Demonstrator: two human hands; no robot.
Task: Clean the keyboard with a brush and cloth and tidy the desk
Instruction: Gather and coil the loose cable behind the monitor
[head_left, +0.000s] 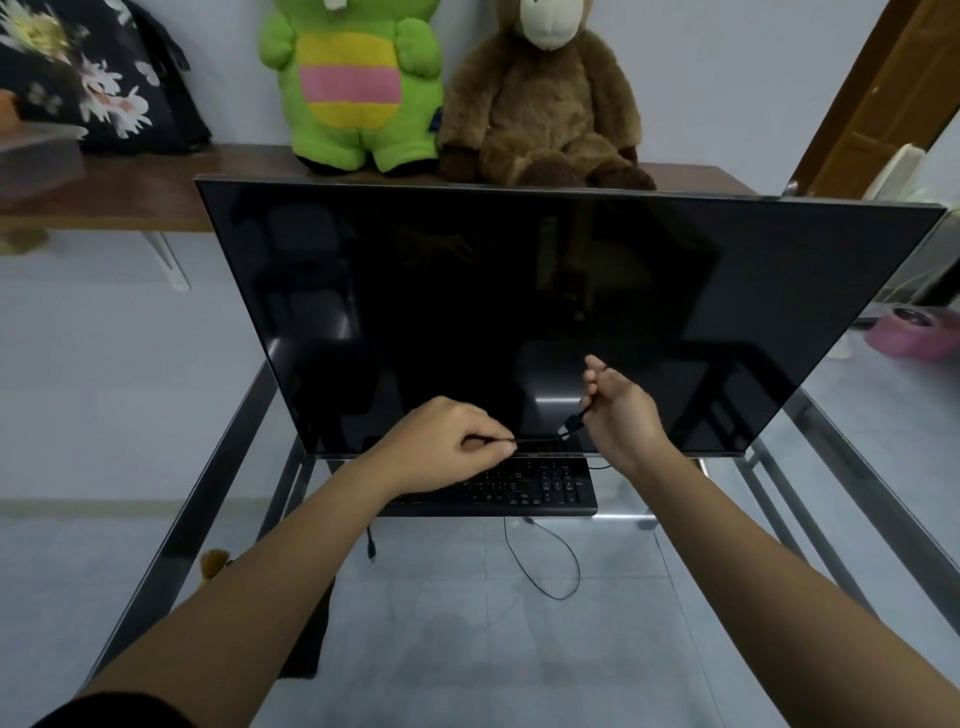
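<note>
Glass set in a grey metal frame makes the top of the desk (519, 665), the biggest thing here. At its far end stands a wide black flat-screen monitor (519, 312), dark and leaning back; everything else is placed from that monitor. Behind and above it, on a brown shelf, sit a green plush toy (358, 83) and a brown plush toy (540, 104).

Just in front of the monitor's lower edge lies the black rectangular keyboard (540, 491). Its long axis runs left to right, parallel to that edge, and the left forearm covers its left end.

Both hands hang in front of the monitor's lower middle, above the keyboard's back edge. The left hand (447, 441) is curled, knuckles up, thumb and forefinger pinching a thin black cable (540, 440). The right hand (618, 410), a little higher and to the right, holds the same cable in curled fingers, one finger lifted free. The short stretch between them runs almost level along the monitor's bottom edge, rising toward the right hand.

Nearer the person than the monitor, a black wire loop (550, 571) sags from the keyboard's front; whether it lies on the glass or beneath it I cannot tell. No brush or cloth shows.

The keyboard sits directly below the left hand, so that hand looks nearer. The cable probably has to be cleared before the keyboard can slide away from the monitor.
</note>
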